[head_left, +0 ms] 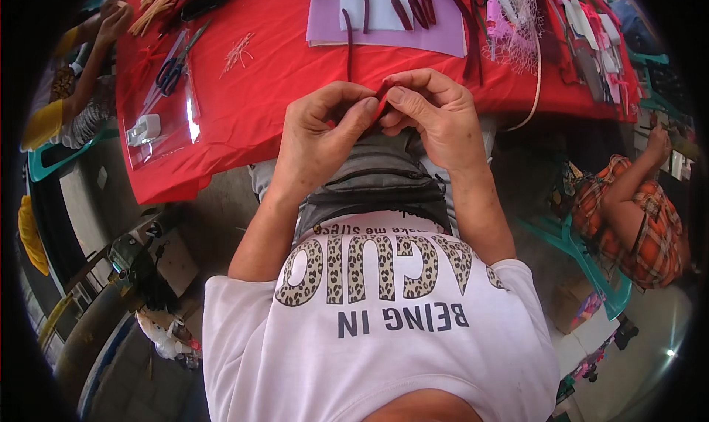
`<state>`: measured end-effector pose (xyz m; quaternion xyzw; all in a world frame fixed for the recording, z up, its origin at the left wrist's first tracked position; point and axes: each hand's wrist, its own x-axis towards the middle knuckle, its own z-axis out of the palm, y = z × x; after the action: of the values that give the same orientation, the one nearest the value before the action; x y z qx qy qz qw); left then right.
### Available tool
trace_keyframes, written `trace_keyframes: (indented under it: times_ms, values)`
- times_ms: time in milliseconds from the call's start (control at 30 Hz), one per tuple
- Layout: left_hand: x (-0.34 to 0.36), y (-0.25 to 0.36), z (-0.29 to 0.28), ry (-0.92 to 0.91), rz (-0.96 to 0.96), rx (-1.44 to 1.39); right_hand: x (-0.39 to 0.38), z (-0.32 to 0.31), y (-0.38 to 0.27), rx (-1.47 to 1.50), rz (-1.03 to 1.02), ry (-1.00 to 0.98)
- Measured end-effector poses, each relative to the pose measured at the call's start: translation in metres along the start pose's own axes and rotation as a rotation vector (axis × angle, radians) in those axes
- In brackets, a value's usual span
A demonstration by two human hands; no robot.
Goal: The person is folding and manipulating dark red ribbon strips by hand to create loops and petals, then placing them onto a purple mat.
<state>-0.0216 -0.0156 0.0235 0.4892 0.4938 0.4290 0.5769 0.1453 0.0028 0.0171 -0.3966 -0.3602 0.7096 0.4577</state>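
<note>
My left hand (323, 134) and my right hand (434, 115) meet at the near edge of a table covered in red cloth (251, 97). Both pinch a small red piece (382, 100) between thumb and fingertips; most of it is hidden by the fingers. A dark maroon strip (348, 45) lies on the cloth just beyond my left hand. Further back a lilac sheet (384, 19) carries several short maroon pieces (416, 9). A grey pouch (377, 178) sits on my lap under the hands.
Scissors with blue handles (176, 66) and a clear plastic bag (159, 115) lie at the table's left. White netting (517, 23) and mixed craft items sit at the right. One person is seated at the left (74, 104), another in an orange plaid top at the right (635, 208).
</note>
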Motion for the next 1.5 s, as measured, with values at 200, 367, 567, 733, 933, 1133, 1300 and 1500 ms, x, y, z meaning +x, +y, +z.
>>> trace_keyframes:
  times_ms: [200, 367, 567, 733, 933, 1133, 1300, 1500]
  values:
    - [0.001, -0.003, 0.001, 0.000, 0.029, 0.002, -0.001, 0.002, 0.000, 0.016, -0.004, -0.007]
    - [0.001, 0.000, 0.002, -0.004, 0.038, 0.041, -0.001, 0.001, 0.000, 0.041, 0.003, -0.027]
    - [0.001, 0.005, 0.002, -0.009, 0.071, 0.129, -0.003, 0.002, 0.000, 0.051, 0.002, -0.033]
    - [0.001, 0.008, 0.000, -0.031, 0.067, 0.187, -0.003, 0.003, 0.001, 0.066, -0.003, -0.039]
    - [0.002, 0.008, 0.000, -0.038, 0.050, 0.203, -0.004, 0.004, 0.003, 0.068, -0.007, -0.008]
    - [0.005, 0.001, 0.004, -0.019, 0.043, 0.166, 0.002, 0.000, 0.017, 0.071, -0.088, 0.074]
    - [0.007, -0.004, 0.006, -0.036, -0.091, -0.019, 0.001, 0.007, 0.025, 0.185, -0.084, 0.141]
    - [0.012, -0.011, 0.004, -0.124, -0.189, -0.171, -0.001, 0.008, 0.032, 0.239, -0.068, 0.186]
